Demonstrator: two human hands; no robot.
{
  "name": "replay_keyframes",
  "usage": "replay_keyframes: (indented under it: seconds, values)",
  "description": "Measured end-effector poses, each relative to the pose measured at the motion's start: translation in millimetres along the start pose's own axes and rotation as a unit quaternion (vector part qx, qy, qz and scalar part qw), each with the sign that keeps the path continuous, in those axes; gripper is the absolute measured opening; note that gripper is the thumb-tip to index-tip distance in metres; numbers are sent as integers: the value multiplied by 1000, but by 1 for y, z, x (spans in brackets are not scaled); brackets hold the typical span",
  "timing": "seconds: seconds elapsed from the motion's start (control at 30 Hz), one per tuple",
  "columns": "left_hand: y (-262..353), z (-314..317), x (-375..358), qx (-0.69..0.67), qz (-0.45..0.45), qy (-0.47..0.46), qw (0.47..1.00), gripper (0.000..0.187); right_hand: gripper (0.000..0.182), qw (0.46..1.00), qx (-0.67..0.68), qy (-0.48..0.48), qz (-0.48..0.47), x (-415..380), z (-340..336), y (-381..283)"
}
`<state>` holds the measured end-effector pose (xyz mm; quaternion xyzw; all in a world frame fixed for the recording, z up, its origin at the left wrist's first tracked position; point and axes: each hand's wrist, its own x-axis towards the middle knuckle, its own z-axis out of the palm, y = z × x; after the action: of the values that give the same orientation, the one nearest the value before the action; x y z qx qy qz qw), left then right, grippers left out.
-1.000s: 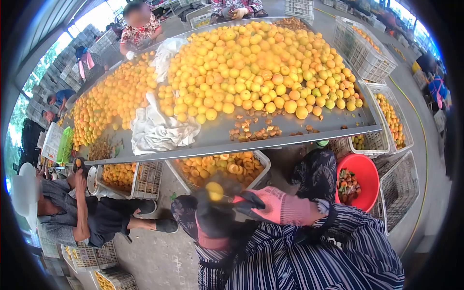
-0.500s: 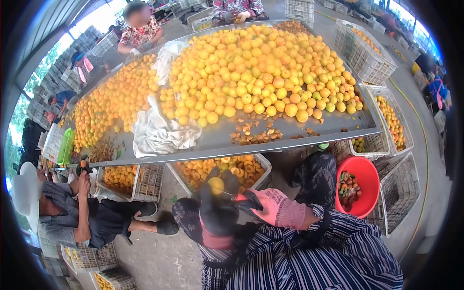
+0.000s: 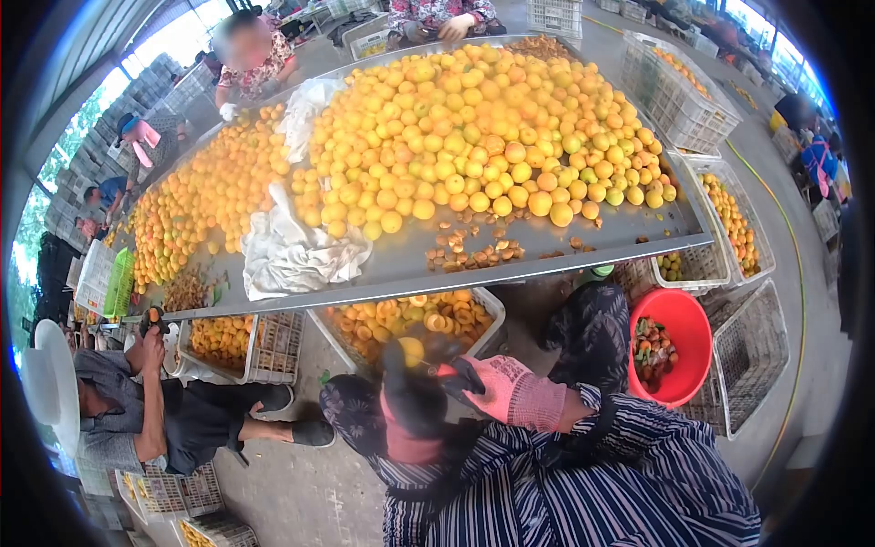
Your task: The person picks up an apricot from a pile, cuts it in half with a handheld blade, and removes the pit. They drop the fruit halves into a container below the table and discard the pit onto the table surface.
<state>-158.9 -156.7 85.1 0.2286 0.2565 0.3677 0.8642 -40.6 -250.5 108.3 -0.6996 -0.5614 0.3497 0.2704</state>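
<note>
My left hand [image 3: 415, 401], in a black-coated glove with a pink cuff, is closed around a whole yellow apricot [image 3: 412, 351]. Beside it, my right hand [image 3: 506, 387] wears a pink glove with black-coated fingers. Those fingers are closed on a small red-handled tool [image 3: 446, 370], whose thin tip points at the apricot; blur hides its exact kind. Just beyond both hands, a crate of halved apricots [image 3: 460, 317] sits under the table edge. Above it, the metal table [image 3: 392, 273] carries a large heap of whole apricots [image 3: 474, 137].
To my right stand a red bucket [image 3: 697, 337] with pits and scraps and a plastic crate [image 3: 756, 351]. White cloths [image 3: 296, 246] and loose pits [image 3: 474, 248] lie on the table. A person in a pale hat [image 3: 55, 383] sits at left; other people work across the table.
The whole view has shifted slightly. My hands stay together at the apricot, the left one blurred by motion. The hatted person at left and the person across the table have shifted a little.
</note>
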Motion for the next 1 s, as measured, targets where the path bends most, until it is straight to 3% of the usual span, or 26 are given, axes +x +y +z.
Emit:
replay_keyframes:
  seconds: [0.1,0.17,0.23,0.3,0.33,0.47,0.53,0.57,0.63,0.77,0.83,0.9,0.93,0.97,1.0]
  values:
    - [5,-10,3,-55,-34,-4,998,54,41,998,-41,-38,43,-4,9,1]
    - [1,-11,0,37,-21,52,998,55,43,996,-72,-35,31,0,20,10]
    - [-4,-3,3,41,-6,67,997,53,42,996,-71,-35,46,10,32,17]
    - [-4,2,6,-2,1,43,999,51,38,998,43,23,-28,21,51,30]
    - [-3,1,6,-1,5,42,999,51,38,983,168,54,-48,25,58,29]
    - [-10,-23,12,-40,14,68,997,50,37,957,284,24,-55,34,75,34]
    - [-23,-51,18,46,86,108,989,54,33,844,521,-102,71,39,92,53]
    - [-19,-45,15,44,86,109,989,54,33,845,520,-103,72,42,98,58]
    - [-4,-27,10,-42,13,86,995,58,28,684,702,-159,117,47,104,64]
    - [13,-38,13,-87,23,36,995,59,25,701,682,-174,117,29,54,29]
    - [25,-47,14,-163,-38,-34,985,56,26,818,556,-112,99,23,29,19]
    - [26,-46,10,-88,-31,-27,995,53,33,838,509,-166,107,35,18,24]
    - [26,-44,6,-10,-26,-21,999,51,36,929,367,-24,-39,44,26,26]
    - [26,-42,4,69,-22,-16,997,48,39,956,198,119,-182,50,31,26]
    - [29,-43,0,153,-71,34,985,44,39,956,197,120,-180,54,30,18]
